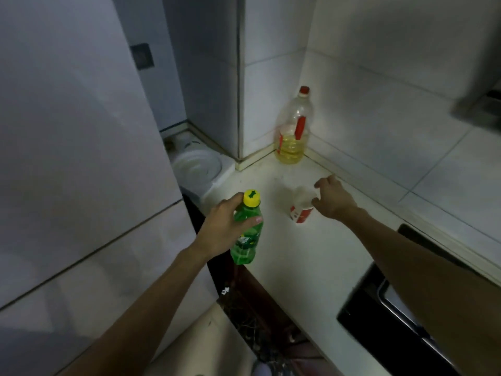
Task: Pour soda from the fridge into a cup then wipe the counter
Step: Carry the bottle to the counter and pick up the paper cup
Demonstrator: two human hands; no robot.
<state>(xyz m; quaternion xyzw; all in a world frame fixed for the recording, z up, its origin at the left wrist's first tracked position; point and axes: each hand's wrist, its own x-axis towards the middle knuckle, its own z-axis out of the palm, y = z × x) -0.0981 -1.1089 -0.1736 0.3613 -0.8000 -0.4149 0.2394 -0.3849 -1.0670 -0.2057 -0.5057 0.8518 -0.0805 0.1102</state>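
My left hand (226, 226) grips a green soda bottle (245, 246) with a yellow cap, held upright at the left edge of the white counter (311, 256). A red and white paper cup (301, 204) stands upright on the counter to the right of the bottle. My right hand (332, 198) is at the cup's right side, fingers curled around its rim; whether they press on it I cannot tell for sure. The fridge (81, 158), its doors closed, fills the left.
A large oil bottle (292, 131) with a red cap stands in the tiled back corner. A black cooktop (385, 316) lies at the counter's near right. A white round appliance (196, 166) sits in the gap between fridge and counter. A range hood (479, 104) hangs at the upper right.
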